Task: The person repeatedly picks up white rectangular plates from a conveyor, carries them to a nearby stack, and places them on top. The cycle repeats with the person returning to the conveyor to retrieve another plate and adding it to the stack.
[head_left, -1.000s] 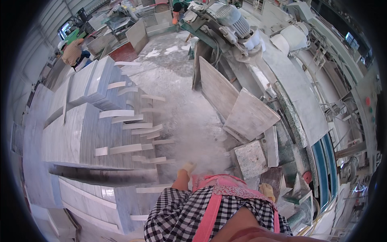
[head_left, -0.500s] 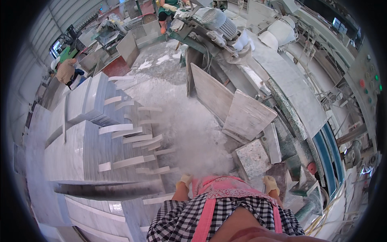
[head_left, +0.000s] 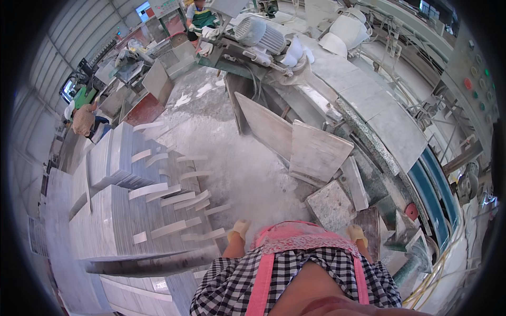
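My left hand (head_left: 240, 228), in a cream glove, hangs beside the pink apron (head_left: 295, 233), nearest to the stacked grey-white slabs (head_left: 97, 229) on the left. Between it and the stack's strip ends there is a gap. At the apron's other side is my right hand (head_left: 357, 233), gloved alike, close to a speckled stone block (head_left: 331, 204). No object shows in either hand, and the fingers are too small and blurred to make out. Pale flat strips (head_left: 176, 227) stick out from between the slabs toward the walkway.
Two large slabs (head_left: 320, 150) lean against the machine bed at right. A motor (head_left: 258, 34) stands beyond them, and a control panel (head_left: 477, 84) is at far right. One co-worker (head_left: 84, 120) bends at far left; another (head_left: 200, 21) is at the top. Dusty floor (head_left: 247, 179) lies ahead.
The view has tilted, so the slab stack sits lower in it and the machine has shifted left. Both hands still hang beside the apron. More of the co-worker at the top now shows.
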`<action>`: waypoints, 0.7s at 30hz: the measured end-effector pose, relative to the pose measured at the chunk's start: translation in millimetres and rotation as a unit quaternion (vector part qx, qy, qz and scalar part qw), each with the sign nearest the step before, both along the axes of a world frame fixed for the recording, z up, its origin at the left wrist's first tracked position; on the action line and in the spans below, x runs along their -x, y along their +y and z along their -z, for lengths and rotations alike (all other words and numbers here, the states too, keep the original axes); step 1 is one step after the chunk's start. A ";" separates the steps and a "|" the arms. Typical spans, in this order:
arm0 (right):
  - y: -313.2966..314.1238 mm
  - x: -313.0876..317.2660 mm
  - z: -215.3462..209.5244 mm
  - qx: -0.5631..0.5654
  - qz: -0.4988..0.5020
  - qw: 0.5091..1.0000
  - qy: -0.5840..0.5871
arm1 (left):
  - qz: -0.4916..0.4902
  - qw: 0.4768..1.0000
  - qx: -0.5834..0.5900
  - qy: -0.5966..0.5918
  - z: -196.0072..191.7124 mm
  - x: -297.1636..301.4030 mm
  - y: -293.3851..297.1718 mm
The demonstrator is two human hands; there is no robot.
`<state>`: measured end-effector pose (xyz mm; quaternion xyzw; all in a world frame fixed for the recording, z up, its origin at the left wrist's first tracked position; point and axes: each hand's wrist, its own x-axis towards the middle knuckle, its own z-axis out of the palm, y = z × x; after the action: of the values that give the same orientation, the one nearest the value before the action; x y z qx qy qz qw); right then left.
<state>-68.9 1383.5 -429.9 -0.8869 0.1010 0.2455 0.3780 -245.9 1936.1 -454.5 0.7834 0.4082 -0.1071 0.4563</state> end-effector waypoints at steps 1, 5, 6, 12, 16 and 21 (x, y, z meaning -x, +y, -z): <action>1.0 -7.1 2.2 -0.045 0.007 0.999 -0.011 | 0.002 1.000 -0.008 -0.005 2.6 -7.8 1.1; 14.9 -35.3 14.2 -0.135 0.061 0.989 -0.009 | 0.000 1.000 -0.003 -0.004 -2.5 -37.5 -2.9; 16.3 -39.7 16.0 -0.140 0.081 0.987 -0.015 | 0.010 1.000 -0.009 0.000 -6.7 -48.6 -5.6; -1.3 -33.8 4.5 -0.129 0.100 0.984 -0.072 | 0.029 0.994 -0.102 0.040 -26.2 -96.5 -28.1; -14.4 -10.5 -26.4 0.022 0.052 0.998 -0.010 | 0.034 0.988 -0.151 -0.006 -17.1 -129.4 -26.4; -18.4 -8.5 -49.1 0.083 0.079 0.991 0.062 | 0.046 0.985 -0.167 -0.019 -2.0 -177.9 -25.8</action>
<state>-60.4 1365.1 -380.7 -0.8876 0.2141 0.2604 0.3140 -68.0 1910.3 -452.5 0.8686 0.3750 -0.0436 0.3211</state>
